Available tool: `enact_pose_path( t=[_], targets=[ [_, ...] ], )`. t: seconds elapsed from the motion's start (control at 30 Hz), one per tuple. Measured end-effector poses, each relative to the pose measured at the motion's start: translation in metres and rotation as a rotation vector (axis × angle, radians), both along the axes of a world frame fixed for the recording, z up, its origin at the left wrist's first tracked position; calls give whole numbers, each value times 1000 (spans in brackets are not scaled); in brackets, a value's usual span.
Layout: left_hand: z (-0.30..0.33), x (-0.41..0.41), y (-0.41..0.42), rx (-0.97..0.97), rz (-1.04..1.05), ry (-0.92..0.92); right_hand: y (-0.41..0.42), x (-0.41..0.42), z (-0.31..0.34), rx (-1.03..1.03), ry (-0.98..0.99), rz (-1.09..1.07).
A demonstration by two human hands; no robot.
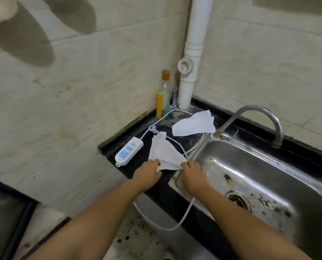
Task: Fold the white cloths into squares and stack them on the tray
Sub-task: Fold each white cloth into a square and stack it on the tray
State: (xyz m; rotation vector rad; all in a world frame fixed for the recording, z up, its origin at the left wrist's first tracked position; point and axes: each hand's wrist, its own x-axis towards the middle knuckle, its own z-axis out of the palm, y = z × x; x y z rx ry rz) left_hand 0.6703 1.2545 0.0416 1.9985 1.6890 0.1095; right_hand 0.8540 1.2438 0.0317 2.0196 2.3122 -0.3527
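A white cloth (164, 152) lies on the dark counter (118, 152) to the left of the sink, drawn into a rough triangle. My left hand (148, 172) pinches its near left corner. My right hand (193, 174) pinches its near right corner, above the sink's left rim. A second white cloth (193, 124) lies crumpled and loose farther back on the counter, near the tap's base. No tray is in view.
A white power strip (129, 152) lies left of the held cloth; its cable (182, 216) runs under the cloth and loops over the counter's front edge. A steel sink (259, 177) with a tap (269, 117) fills the right. A bottle (163, 94) and white pipe (191, 62) stand in the corner.
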Motion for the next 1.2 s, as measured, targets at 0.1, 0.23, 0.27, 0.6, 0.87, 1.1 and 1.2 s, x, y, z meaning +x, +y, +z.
enact_pose_path(
  t=[0.1, 0.23, 0.27, 0.6, 0.87, 1.1, 1.2],
  targets=[
    [-12, 9, 23, -4, -8, 45, 33, 10, -11, -57, -95, 36],
    [-30, 17, 33, -83, -108, 220, 51, 22, -21, -98, -136, 68],
    [-33, 18, 33, -86, -124, 258, 53, 25, -23, -90, -129, 79],
    [-9, 14, 34, 124, 52, 69, 46, 41, 26, 52, 468, -207],
    [71, 40, -2, 234, -36, -347, -21, 76, 101, 328, 835, -426],
    [88, 128, -76, 71, -231, -528, -121, 125, 142, 462, 892, -509],
    [97, 180, -105, 65, -369, -543, -168, 158, 153, 452, 935, -592]
  ],
)
